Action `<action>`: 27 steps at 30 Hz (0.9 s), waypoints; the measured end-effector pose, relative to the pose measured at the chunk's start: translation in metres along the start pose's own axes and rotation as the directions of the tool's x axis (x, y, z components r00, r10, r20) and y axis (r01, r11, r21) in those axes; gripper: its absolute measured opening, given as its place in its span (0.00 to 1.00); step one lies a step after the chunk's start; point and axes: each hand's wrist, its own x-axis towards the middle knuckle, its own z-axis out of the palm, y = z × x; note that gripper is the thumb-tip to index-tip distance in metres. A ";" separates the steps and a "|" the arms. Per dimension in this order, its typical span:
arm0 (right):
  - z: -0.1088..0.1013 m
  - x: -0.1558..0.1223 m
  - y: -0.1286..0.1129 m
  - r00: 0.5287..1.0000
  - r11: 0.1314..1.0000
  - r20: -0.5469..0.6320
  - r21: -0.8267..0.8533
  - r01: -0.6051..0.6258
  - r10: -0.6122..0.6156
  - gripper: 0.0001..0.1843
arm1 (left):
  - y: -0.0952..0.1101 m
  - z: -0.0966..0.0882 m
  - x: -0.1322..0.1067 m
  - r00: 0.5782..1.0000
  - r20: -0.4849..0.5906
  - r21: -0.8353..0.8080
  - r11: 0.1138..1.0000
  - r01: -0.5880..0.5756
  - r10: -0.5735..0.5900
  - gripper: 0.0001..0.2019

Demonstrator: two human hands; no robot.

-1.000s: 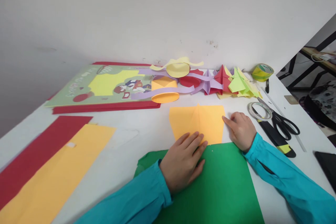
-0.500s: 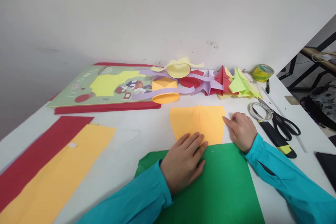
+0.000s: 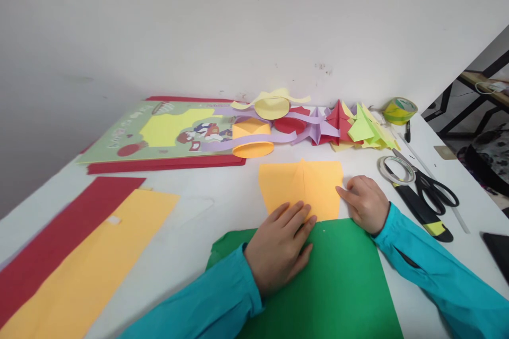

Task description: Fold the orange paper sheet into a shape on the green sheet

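Note:
A piece of orange paper [image 3: 321,185] lies folded, with a crease and a small peak at its upper middle. My left hand [image 3: 280,251] rests flat on its lower part, fingers spread, holding nothing. At the paper's right edge is my right hand [image 3: 365,205], its fingers curled in and one digit stretched out, the tip pressing on that edge. Nothing shows in its grasp. Under my left hand and below the orange paper is a large green sheet [image 3: 338,275]; the left forearm covers part of it.
Scissors [image 3: 431,188], a tape roll [image 3: 397,169] and a black-and-yellow cutter [image 3: 421,212] lie to the right. Folded paper pieces [image 3: 338,122] and paper rings [image 3: 254,148] stand along the wall. At left are a red strip [image 3: 79,222], an orange sheet [image 3: 103,259] and a printed pad [image 3: 119,137].
The right hand's pressing tip has slid slightly down the orange paper's right edge, toward me. My left hand stays on the paper. The whole view has shifted a little.

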 end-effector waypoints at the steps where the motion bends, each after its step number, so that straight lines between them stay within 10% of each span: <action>1: -0.001 0.001 -0.001 1.000 0.999 -0.001 0.028 0.020 -0.020 0.15 | 0.000 0.000 0.000 1.000 0.001 -0.001 1.000 0.001 -0.001 0.18; 10: 0.001 0.000 -0.003 0.980 0.964 0.012 0.182 0.192 -0.197 0.17 | 0.000 0.001 0.000 1.000 -0.022 -0.011 1.000 -0.010 0.010 0.18; 27: 0.000 0.002 -0.004 0.990 0.979 0.032 0.155 0.131 -0.137 0.16 | 0.000 -0.001 0.001 1.000 0.002 -0.003 1.000 -0.007 0.007 0.18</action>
